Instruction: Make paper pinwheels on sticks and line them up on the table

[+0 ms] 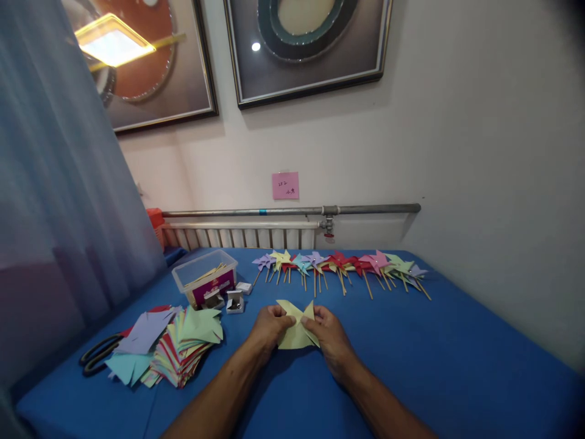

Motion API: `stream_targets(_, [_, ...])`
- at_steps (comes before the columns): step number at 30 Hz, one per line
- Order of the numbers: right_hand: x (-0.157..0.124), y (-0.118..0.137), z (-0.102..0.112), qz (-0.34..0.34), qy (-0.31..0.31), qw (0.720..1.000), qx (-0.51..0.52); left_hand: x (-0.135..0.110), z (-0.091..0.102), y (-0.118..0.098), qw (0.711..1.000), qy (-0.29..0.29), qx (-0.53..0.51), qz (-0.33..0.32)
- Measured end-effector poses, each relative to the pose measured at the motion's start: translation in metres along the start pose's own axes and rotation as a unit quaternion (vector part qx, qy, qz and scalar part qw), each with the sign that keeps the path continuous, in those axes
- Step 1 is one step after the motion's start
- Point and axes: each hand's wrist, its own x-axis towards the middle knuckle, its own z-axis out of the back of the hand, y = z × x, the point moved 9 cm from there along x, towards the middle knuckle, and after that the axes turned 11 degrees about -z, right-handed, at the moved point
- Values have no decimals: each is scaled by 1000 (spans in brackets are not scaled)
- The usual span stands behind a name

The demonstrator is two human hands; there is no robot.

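Observation:
A pale yellow paper square with cut corners [297,336] is held up between both hands over the blue tablecloth. On its left side my left hand [270,326] pinches it, thumb lying on the paper near the middle. My right hand [329,336] grips the opposite side with thumb and fingers. Two points of the paper stick up at the top, between the hands. To the left lies a fanned stack of cut paper squares [183,353] in several colours. Behind the hands, a row of finished paper pinwheels [338,261] on wooden sticks lies along the table.
A clear plastic box [183,275] with wooden sticks stands at the back left. Small white boxes [235,303] sit beside it, one with tiny metal pieces. Scissors [98,355] lie partly under loose paper at the left. A radiator [242,235] and pipe run behind the table.

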Motion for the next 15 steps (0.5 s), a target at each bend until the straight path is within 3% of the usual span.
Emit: stream_targets(15, [3, -1, 1, 11, -7, 1000, -27, 0, 0, 1, 1000, -12, 9, -1])
